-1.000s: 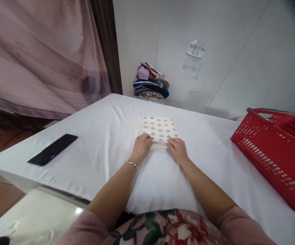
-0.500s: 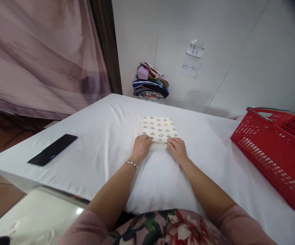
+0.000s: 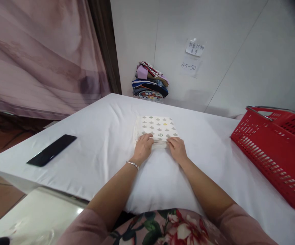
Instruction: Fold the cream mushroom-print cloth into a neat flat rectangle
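A folded white cloth (image 3: 157, 126) with small grey motifs and one yellow one lies flat in front of me, its layers stacked at the near edge. My left hand (image 3: 144, 146), with a silver bracelet at the wrist, grips the near left corner, fingers on top. At the near right corner my right hand (image 3: 176, 147) pinches the same edge between thumb and fingers. Both thumbs are partly hidden. The cloth rests on a table with a white cover (image 3: 206, 163).
A red plastic basket (image 3: 272, 146) with a metal handle stands at the right. On the left lies a flat black object (image 3: 52, 149). Several folded fabrics (image 3: 150, 83) are piled beyond the far edge, by a wall with handwritten paper notes (image 3: 194, 47). A pink curtain (image 3: 40, 54) hangs at left.
My left hand has shifted very slightly at the cloth's near edge. The right hand and the cloth stay nearly where they were; the view has moved a little.
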`<state>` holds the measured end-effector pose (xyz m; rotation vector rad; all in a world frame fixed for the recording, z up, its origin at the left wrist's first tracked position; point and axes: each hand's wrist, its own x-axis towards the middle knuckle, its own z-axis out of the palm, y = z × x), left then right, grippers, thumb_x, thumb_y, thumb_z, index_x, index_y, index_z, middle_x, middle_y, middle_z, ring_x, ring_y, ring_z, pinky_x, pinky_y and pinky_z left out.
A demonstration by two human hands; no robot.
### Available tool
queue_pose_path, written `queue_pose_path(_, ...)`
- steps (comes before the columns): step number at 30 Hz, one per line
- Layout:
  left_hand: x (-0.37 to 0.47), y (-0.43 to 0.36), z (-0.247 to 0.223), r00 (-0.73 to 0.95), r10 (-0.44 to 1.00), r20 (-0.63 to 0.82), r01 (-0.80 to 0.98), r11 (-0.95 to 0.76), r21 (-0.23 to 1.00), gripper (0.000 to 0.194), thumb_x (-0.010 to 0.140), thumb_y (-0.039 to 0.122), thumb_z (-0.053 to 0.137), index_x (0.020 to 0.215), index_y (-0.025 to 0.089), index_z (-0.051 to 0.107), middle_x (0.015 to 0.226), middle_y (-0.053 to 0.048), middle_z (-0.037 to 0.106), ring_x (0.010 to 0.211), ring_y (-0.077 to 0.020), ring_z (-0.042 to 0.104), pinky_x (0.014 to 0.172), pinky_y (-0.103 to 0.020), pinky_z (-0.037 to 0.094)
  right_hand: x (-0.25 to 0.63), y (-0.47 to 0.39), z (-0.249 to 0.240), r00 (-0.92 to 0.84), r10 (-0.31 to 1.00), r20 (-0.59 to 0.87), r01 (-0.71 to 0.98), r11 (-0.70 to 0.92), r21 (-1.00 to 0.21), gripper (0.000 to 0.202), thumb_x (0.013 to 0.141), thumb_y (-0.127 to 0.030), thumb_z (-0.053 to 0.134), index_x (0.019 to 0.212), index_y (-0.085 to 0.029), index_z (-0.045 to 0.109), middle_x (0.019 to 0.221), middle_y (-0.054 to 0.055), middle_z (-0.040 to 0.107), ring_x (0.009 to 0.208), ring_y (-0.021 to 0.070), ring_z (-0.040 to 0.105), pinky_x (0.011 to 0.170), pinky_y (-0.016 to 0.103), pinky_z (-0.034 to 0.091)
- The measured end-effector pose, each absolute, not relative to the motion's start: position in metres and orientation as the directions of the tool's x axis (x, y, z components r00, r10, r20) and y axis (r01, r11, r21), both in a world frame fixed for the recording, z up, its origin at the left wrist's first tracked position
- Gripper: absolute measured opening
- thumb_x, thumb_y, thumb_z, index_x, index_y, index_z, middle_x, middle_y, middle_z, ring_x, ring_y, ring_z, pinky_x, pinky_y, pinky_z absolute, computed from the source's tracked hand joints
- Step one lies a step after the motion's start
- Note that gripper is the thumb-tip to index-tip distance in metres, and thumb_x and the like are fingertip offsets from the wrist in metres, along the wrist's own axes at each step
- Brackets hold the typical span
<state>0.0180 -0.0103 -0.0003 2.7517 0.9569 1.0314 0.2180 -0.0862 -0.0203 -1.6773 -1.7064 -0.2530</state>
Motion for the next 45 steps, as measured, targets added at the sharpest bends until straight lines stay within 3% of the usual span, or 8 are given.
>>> queue_pose_path(4,0.0164,-0.0100,-0.0016,0.606,0.554,0.571,0.532,-0.816,0.227,0.028,0.083,0.007,0.044,0.092,0.023,0.065,0.115,-0.006,0.058,0.111,-0.0218,0.048,0.092,-0.039,0.039,0.2164,-0.0873,-0.0185,0.113,0.786,0.608,0.931,0.131,-0.342,0.018,0.088,-0.024,0.049,0.094,-0.023,0.066,0.097,0.004,0.067,0.091,0.0208,0.057,0.079,0.036,0.038)
queue_pose_path(10,0.0179,-0.0147,0.0032,0.622,0.589,0.516,0.587,-0.787,0.191,0.016,0.085,0.023,0.053,0.090,0.023,0.068,0.116,-0.006,0.059,0.109,-0.0243,0.049,0.092,-0.041,0.039,0.2167,-0.0873,-0.0189,0.110,0.789,0.604,0.931,0.132,-0.342,0.017,0.087,-0.024,0.051,0.095,-0.023,0.066,0.098,0.004,0.067,0.091,0.0204,0.056,0.080,0.035,0.038)
queue_pose_path(18,0.0214,-0.0147,0.0010,0.639,0.599,0.483,0.618,-0.773,0.142,0.016,0.085,0.023,0.053,0.091,0.021,0.068,0.122,-0.006,0.058,0.112,-0.0251,0.049,0.093,-0.041,0.038,0.2166,-0.0872,-0.0203,0.103,0.787,0.608,0.936,0.130,-0.327,0.018,0.087,-0.024,0.051,0.096,-0.023,0.066,0.099,0.004,0.066,0.091,0.0201,0.055,0.081,0.035,0.038)
queue_pose_path(30,0.0177,-0.0109,0.0011,0.646,0.534,0.545,0.525,-0.829,0.190,0.024,0.088,0.019,0.044,0.081,0.020,0.067,0.119,-0.006,0.058,0.114,-0.0225,0.046,0.094,-0.041,0.036,0.2156,-0.0884,-0.0194,0.102,0.789,0.606,0.935,0.132,-0.330,0.019,0.088,-0.026,0.049,0.097,-0.023,0.066,0.099,0.005,0.066,0.092,0.0203,0.055,0.082,0.036,0.038)
queue_pose_path(40,0.0147,-0.0112,0.0017,0.659,0.540,0.523,0.517,-0.831,0.206,0.017,0.083,0.019,0.053,0.090,0.022,0.067,0.120,-0.007,0.057,0.115,-0.0240,0.046,0.096,-0.042,0.036,0.2144,-0.0893,-0.0184,0.099,0.797,0.596,0.934,0.132,-0.331,0.018,0.087,-0.024,0.051,0.098,-0.023,0.065,0.100,0.005,0.066,0.093,0.0204,0.055,0.082,0.036,0.038)
queue_pose_path(45,0.0137,-0.0100,0.0005,0.629,0.555,0.545,0.523,-0.820,0.232,0.017,0.084,0.019,0.050,0.082,0.021,0.067,0.119,-0.006,0.058,0.115,-0.0232,0.047,0.096,-0.041,0.037,0.2140,-0.0899,-0.0180,0.099,0.794,0.599,0.936,0.131,-0.328,0.018,0.087,-0.023,0.051,0.098,-0.023,0.065,0.100,0.005,0.065,0.094,0.0209,0.055,0.082,0.037,0.038)
